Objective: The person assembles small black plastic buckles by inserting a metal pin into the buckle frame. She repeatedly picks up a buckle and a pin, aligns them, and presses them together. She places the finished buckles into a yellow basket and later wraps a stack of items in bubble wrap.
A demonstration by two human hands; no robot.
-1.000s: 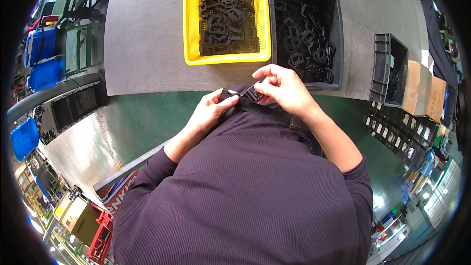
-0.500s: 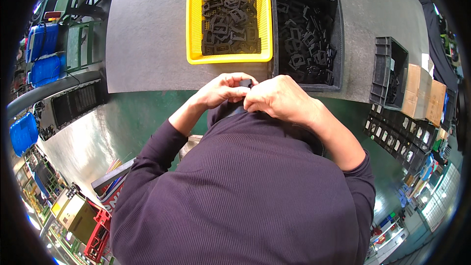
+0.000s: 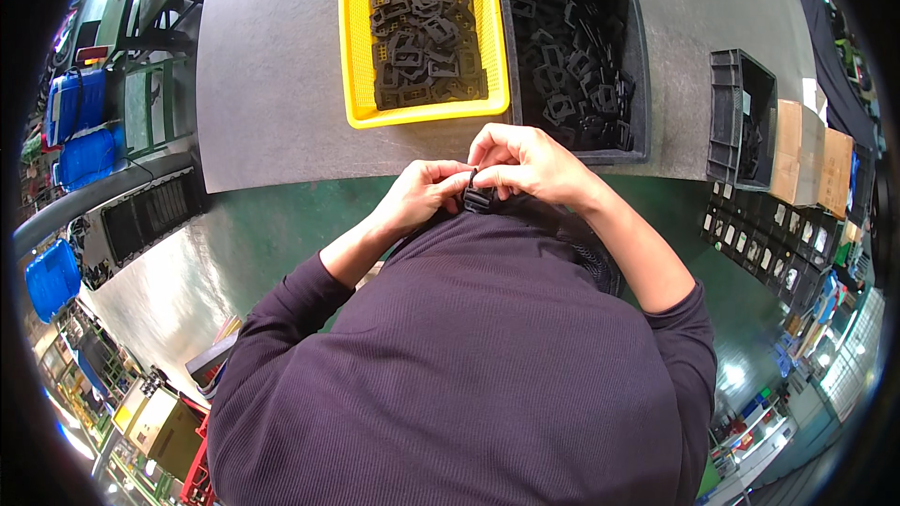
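Close in front of my body, both hands meet at a small black plastic part (image 3: 477, 200) that resembles a buckle. The thumb and fingers of my left hand (image 3: 419, 194) pinch its left side. My right hand (image 3: 531, 164) grips its upper right, thumb and fingertips pressed together. Part of the piece is covered by my fingers. Beyond my hands, a yellow plastic basket (image 3: 500, 75) holds many black frame-shaped parts (image 3: 427, 47). Against its right side stands a black crate (image 3: 641, 84) with similar black parts (image 3: 572, 75) inside.
The containers stand on a grey table (image 3: 272, 66), whose near edge runs just past my hands. At the right edge are a smaller black crate (image 3: 727, 122) and cardboard boxes (image 3: 797, 155). Blue chairs (image 3: 80, 112) stand off to the left beside green metal frames.
My right hand has turned and lifted a little, its fingers now above the part. More of the black part shows below the fingertips. The whole view has shifted slightly.
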